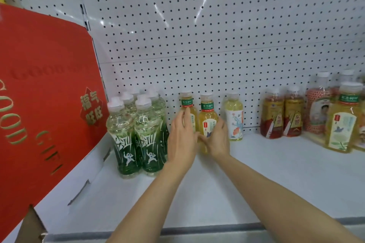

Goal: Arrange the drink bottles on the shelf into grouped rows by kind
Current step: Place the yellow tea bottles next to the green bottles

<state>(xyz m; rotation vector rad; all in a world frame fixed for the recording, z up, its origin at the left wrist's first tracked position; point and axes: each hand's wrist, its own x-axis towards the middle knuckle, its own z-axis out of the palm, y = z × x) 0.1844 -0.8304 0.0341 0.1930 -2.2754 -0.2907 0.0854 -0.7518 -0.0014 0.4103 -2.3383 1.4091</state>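
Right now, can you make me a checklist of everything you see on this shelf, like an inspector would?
Surface: white shelf, bare at the front.
Job's things: green bottles grouped at left; two yellow tea bottles in the middle; a flowery bottle beside them; two amber bottles and more bottles at right.
Clutter: red gift box leaning at left.
Grips: left hand with fairly straight fingers against one yellow tea bottle; right hand curled round the other.
Cables: nothing seen.
Surroundings: white pegboard wall behind.
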